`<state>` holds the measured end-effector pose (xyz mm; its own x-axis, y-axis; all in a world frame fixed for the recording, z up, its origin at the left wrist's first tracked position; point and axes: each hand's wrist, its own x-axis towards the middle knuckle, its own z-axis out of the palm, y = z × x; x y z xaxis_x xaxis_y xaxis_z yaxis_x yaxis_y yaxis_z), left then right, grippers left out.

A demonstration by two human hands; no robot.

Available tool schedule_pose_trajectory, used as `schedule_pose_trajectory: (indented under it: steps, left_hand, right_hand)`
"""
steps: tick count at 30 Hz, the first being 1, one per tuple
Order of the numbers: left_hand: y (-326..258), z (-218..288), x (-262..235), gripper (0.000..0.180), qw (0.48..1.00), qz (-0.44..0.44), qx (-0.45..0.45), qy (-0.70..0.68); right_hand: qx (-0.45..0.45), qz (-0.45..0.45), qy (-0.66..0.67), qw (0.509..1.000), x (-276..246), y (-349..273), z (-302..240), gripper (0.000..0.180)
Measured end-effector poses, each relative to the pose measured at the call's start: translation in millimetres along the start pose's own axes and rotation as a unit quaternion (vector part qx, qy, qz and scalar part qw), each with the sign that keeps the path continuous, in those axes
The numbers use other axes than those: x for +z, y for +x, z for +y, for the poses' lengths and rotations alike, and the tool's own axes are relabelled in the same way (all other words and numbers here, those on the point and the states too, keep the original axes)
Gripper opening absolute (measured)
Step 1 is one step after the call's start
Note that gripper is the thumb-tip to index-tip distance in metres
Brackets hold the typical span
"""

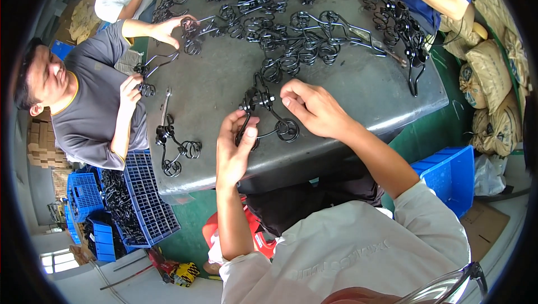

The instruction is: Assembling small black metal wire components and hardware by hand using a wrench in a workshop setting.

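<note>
Near the table's front edge, my left hand grips a black coil spring assembly, two wire coils joined by a clamp with a silver bolt across it. The thumb and fingers close round its left wire arm, and one coil is partly hidden behind them. My right hand is just right of the bolt's end, its fingers curled toward the thumb; whatever may be between the fingertips is hidden. A similar black spring assembly lies at the table's left corner, beside a silver wrench.
Black springs are heaped across the far part of the grey metal table. A co-worker at left handles a spring piece; others work at the far side. Blue crates stand at lower left, a blue bin and sacks at right.
</note>
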<state>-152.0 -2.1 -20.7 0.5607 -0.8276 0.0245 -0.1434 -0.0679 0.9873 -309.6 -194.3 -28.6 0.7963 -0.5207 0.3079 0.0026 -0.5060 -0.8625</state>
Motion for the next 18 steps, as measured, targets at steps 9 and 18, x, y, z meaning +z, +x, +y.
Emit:
schedule_pose_trajectory:
  steps: [9, 18]
  left_hand:
    - [9.7, 0.3, 16.8, 0.035, 0.988, 0.063, 0.037, 0.134]
    - [10.0, -0.2, 16.9, 0.032, 0.979, 0.059, 0.021, 0.194]
  right_hand:
    - [-0.052, -0.093, -0.145, 0.984, 2.0, 19.9, -5.8, 0.022]
    - [-0.034, -0.132, -0.088, 0.987, 7.1, 32.5, 3.6, 0.025]
